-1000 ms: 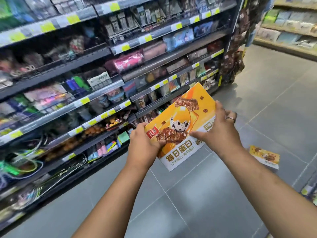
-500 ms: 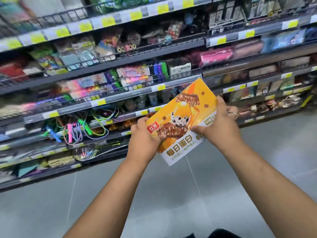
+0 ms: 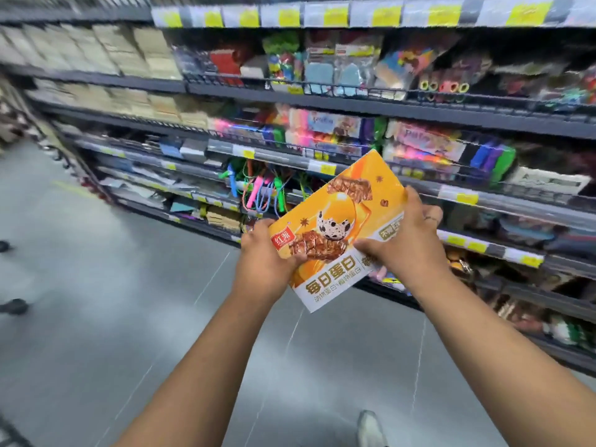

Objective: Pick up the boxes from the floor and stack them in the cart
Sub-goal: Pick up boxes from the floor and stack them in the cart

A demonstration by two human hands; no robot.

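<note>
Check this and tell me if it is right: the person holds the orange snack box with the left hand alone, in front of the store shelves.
Not with the left hand alone: the head view shows the left hand gripping the orange snack box at one edge and the right hand gripping the opposite edge. It is in front of the store shelves.

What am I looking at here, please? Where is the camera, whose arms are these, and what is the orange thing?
There is no machine: a person wears one camera on the head, so you see their own arms from above. The left hand and the right hand each grip one side of a flat orange box, held in the air. Behind it stand store shelves full of goods; below is a grey floor. The cart for the box is not in view.
</note>
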